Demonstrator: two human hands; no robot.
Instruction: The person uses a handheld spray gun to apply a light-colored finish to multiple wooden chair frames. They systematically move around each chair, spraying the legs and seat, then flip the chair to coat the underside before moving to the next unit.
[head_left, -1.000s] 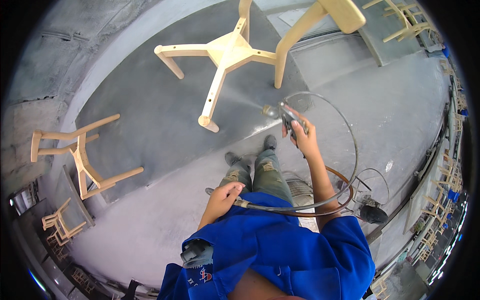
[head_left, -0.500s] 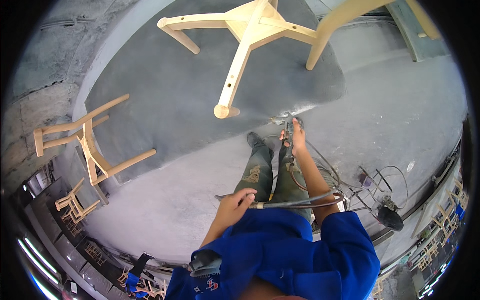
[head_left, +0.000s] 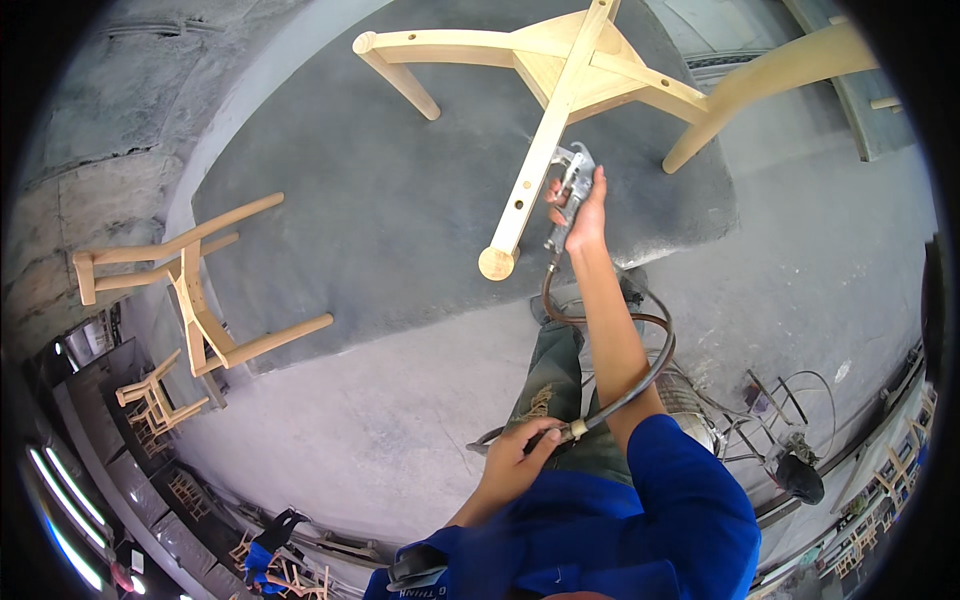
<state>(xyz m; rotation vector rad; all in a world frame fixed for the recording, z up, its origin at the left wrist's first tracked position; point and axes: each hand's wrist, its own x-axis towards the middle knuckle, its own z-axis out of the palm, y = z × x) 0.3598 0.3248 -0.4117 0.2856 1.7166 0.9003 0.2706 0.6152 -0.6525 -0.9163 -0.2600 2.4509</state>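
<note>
From my remote seat, looking through the head view, I have the right hand (head_left: 588, 218) between one and two o'clock, its fingers curled around a silvery metal spray gun (head_left: 577, 180). The gun's head sits just beside a pale wooden chair frame (head_left: 545, 140), lying legs-up toward half past twelve; I can't tell whether they touch. My left hand (head_left: 512, 458), between five and six, is closed around the dark end of a grey flexible hose (head_left: 627, 398), next to its pale fitting (head_left: 573, 430). The hose loops out toward four o'clock. A second light wooden chair frame (head_left: 192, 300) stands at nine, and a co-worker in blue (head_left: 262, 558) shows near seven.
</note>
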